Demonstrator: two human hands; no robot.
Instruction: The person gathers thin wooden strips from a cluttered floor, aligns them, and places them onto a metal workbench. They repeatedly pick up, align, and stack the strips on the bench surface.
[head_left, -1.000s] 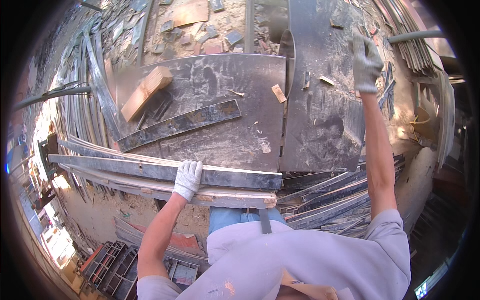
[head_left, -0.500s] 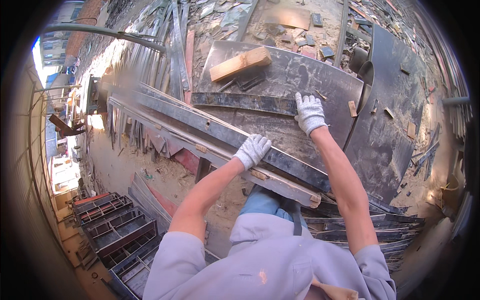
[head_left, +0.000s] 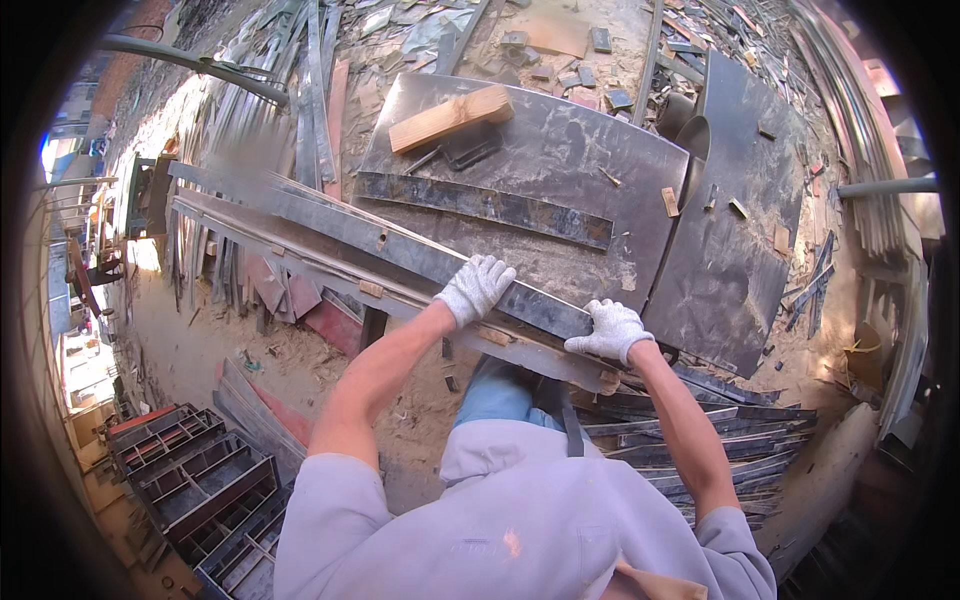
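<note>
A long dark plank (head_left: pixel 420 258) runs slantwise along the near edge of a worktop (head_left: pixel 560 130) covered with dark sheet. My left hand (head_left: pixel 478 290), in a grey knit glove, is closed over this plank at its middle, fingers curled over the far side. My right hand (head_left: pixel 612 330), gloved alike, grips the plank near its right end, its thumb toward the left. The undersides of both grips are hidden. Beyond them lies a shorter dark strip (head_left: pixel 490 208), touched by neither hand. A pale wooden block (head_left: pixel 452 118) rests past the strip, beside small dark pieces (head_left: pixel 470 148).
A second dark sheet (head_left: pixel 745 210) adjoins on the right, with scraps on it. A pale-edged beam (head_left: pixel 330 268) lies along my side of the plank. Stacked dark strips (head_left: pixel 700 440) are at lower right, rack-like frames (head_left: pixel 200 470) at lower left. Offcuts litter the ground beyond.
My right hand has let go of the shorter strip's end and come down and nearer to grip the long plank. My left hand stays on the plank. The view has shifted slightly.
</note>
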